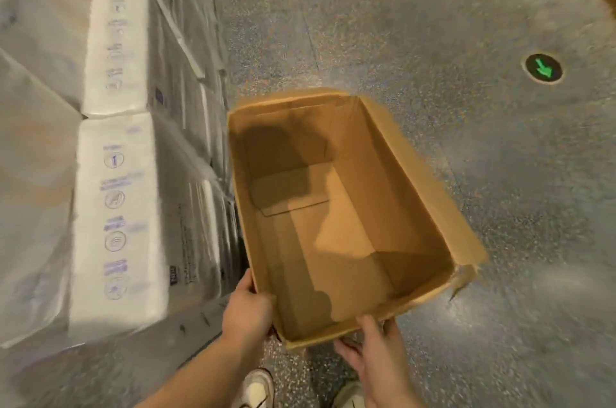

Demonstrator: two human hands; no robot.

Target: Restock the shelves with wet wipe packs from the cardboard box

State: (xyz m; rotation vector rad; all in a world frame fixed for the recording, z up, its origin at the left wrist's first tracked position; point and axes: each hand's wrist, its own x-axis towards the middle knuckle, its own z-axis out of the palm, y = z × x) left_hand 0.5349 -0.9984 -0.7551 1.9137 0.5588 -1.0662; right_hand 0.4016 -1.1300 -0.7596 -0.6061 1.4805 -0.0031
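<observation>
White wet wipe packs (116,207) stacked in rows along left of frame, wrapped in clear film, print blurred; shelves themselves hard to make out. Left hand (248,307) at lower centre, gripping near-left corner of cardboard box (393,174), thumb hooked over rim, fingers curled round outside wall. Box held open side up at frame centre, above speckled floor (433,24), inside bare, no packs showing. Right hand (376,351) at lower centre-right, fingers spread under near edge, thumb up against wall, likely taking the weight. Two-handed hold probably for carrying the emptied box off. Shoes (258,389) at bottom edge. Green arrow marker (544,68) on floor, upper right. Restocking from this box looks finished.
</observation>
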